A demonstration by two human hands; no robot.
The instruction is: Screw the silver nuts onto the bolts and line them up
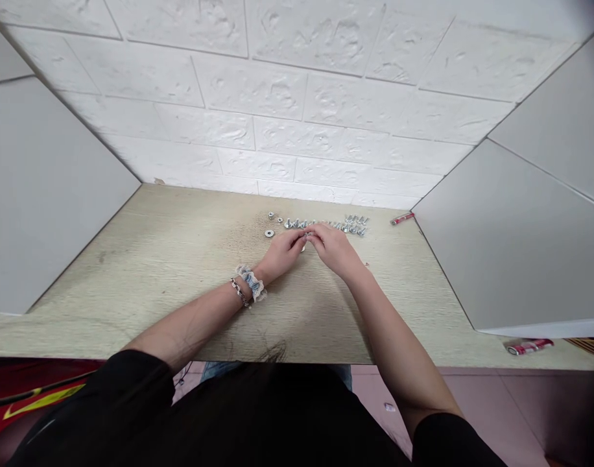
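Observation:
My left hand [283,251] and my right hand [333,248] meet over the wooden tabletop [190,227], fingertips pinched together around a small metal piece [305,235]. Most of that piece is covered by the fingers, so its exact kind does not show. Just behind the hands runs a row of bolts with washers [296,224], partly hidden by the right hand. To its right, more bolts with washers [354,230] stand in front of a group of thin screws [358,220]. Left of the hands lie a flat washer [269,233], a nut [271,215] and a smaller nut [280,220].
Dark specks are scattered on the tabletop left of the washer. A white brick-patterned wall [277,143] closes off the back, with grey panels at left [58,194] and right [515,240]. A red and silver tube-like item [402,219] lies by the right panel; a similar one [529,347] is nearer the front edge.

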